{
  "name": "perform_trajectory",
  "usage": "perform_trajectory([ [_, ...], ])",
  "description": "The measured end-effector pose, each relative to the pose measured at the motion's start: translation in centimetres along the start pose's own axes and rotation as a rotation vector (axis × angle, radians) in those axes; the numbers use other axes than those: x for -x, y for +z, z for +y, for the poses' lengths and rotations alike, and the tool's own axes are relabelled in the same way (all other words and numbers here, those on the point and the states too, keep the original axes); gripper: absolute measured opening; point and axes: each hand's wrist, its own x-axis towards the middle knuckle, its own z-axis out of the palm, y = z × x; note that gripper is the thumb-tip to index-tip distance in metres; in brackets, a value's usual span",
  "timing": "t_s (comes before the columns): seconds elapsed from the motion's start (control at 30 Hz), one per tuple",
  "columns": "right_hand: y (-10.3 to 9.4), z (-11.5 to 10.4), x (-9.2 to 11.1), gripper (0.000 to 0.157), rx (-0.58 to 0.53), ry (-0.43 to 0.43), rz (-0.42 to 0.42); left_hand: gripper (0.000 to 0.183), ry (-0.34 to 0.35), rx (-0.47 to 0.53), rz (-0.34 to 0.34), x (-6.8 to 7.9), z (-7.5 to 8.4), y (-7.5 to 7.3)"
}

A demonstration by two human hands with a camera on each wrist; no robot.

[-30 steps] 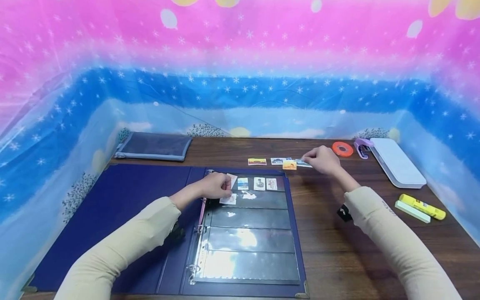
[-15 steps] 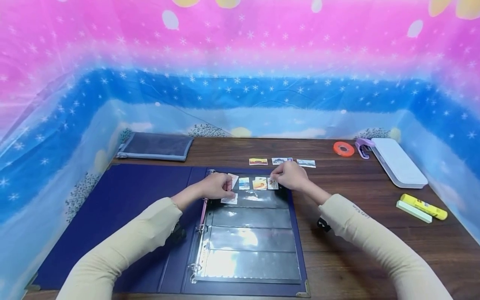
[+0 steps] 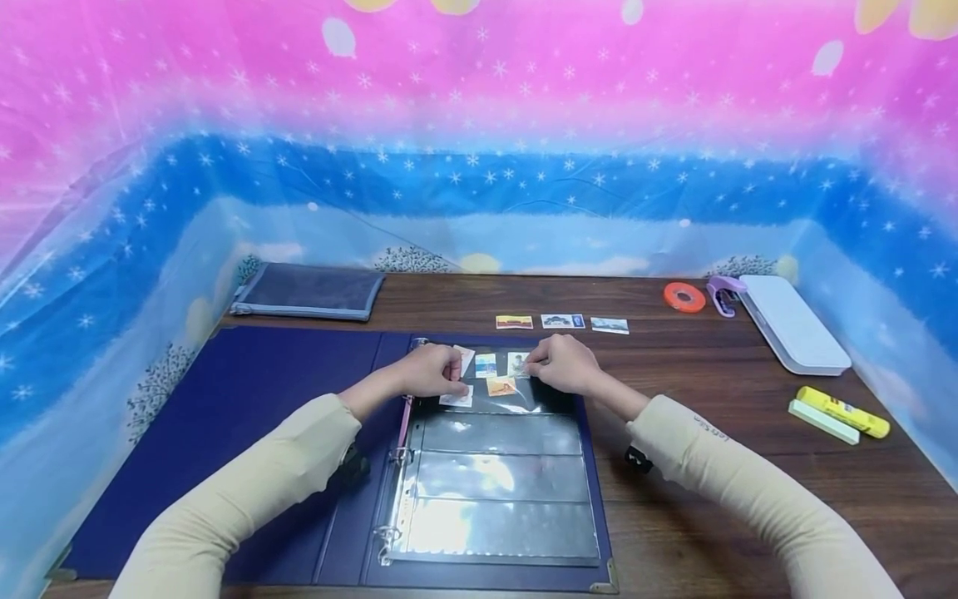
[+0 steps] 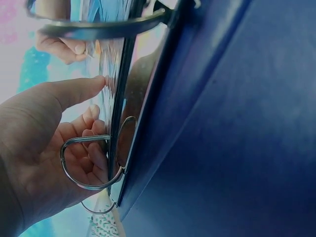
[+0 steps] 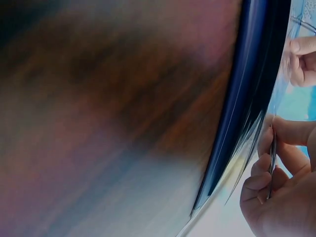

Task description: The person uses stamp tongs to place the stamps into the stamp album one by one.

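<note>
My right hand [image 3: 565,364] grips slim metal tweezers [image 5: 272,160], whose tips reach an orange postage stamp [image 3: 501,386] over the second pocket row of a clear stock page [image 3: 501,478]. My left hand [image 3: 432,371] rests on the page's upper left; in the left wrist view its thumb is straight against the page and its other fingers are loosely curled. A blue stamp [image 3: 486,366] and a grey portrait stamp [image 3: 516,363] are in the top row between the hands. A pinkish stamp [image 3: 466,358] and a pale stamp [image 3: 456,399] are partly covered by my left hand.
The page lies in an open navy ring binder [image 3: 247,433]. Behind it are a red-yellow stamp [image 3: 514,322] and two others. Orange tape [image 3: 684,297], a purple punch [image 3: 723,295], a white case [image 3: 797,324], a yellow glue stick [image 3: 843,412] and a zip pouch [image 3: 308,291] surround it.
My right hand has come left and down from the back of the table, carrying the orange stamp in the tweezers onto the page. The left hand has stayed in place.
</note>
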Motion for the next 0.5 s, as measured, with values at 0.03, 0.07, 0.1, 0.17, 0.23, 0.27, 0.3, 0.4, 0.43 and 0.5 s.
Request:
perform_trajectory([
  [0.03,0.04,-0.13,0.01,0.016,0.005,-0.002,0.0,0.021,0.003,0.003,-0.002,-0.03,-0.01,-0.03],
  [0.07,0.08,-0.26,0.03,0.016,0.011,-0.005,-0.001,0.021,-0.001,0.011,-0.006,-0.04,0.0,-0.09],
  [0.1,0.14,-0.36,0.06,0.016,0.016,-0.01,-0.004,0.021,0.001,0.017,-0.01,-0.04,-0.01,-0.13],
  [0.17,0.23,-0.54,0.13,0.016,0.026,-0.015,-0.006,0.021,0.001,0.033,-0.019,0.01,-0.02,-0.22],
  [0.23,0.26,-0.7,0.22,0.016,0.028,-0.019,-0.014,0.02,0.0,0.048,-0.031,0.08,-0.02,-0.3],
  [0.27,0.28,-0.75,0.25,0.016,0.026,-0.021,-0.019,0.02,0.0,0.054,-0.034,0.12,-0.01,-0.34],
  [0.3,0.29,-0.78,0.28,0.016,0.023,-0.02,-0.025,0.02,0.002,0.058,-0.036,0.14,0.0,-0.35],
  [0.4,0.24,-0.82,0.3,0.016,0.013,-0.021,-0.039,0.02,0.003,0.064,-0.037,0.1,0.06,-0.41],
  [0.43,0.22,-0.81,0.28,0.016,0.008,-0.02,-0.045,0.02,0.002,0.061,-0.035,0.08,0.09,-0.42],
  [0.5,0.15,-0.76,0.27,0.017,-0.012,-0.024,-0.057,0.021,-0.002,0.05,-0.027,-0.01,0.14,-0.41],
])
